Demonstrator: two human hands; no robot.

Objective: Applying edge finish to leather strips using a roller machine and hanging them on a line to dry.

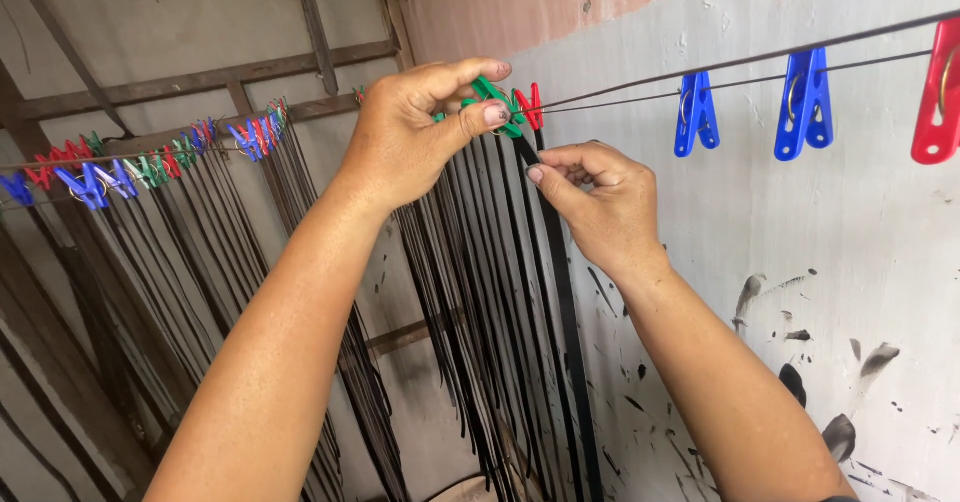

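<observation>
My left hand (415, 127) pinches a green clothespin (497, 104) between thumb and forefinger, up at a thin wire line (760, 59). Just below and to the right, my right hand (600, 197) grips the top of a long black strip (560, 292) that hangs straight down from the green clothespin. A red clothespin (531, 107) sits on the wire right beside the green one. Several more black strips (470, 292) hang in a row behind my left forearm.
Two blue clothespins (697, 114) (806, 105) and another red clothespin (937, 97) hang bare on the wire to the right. A second line at the left carries many coloured pegs (150, 167) holding black strips. A paint-smeared white wall (820, 292) stands close on the right.
</observation>
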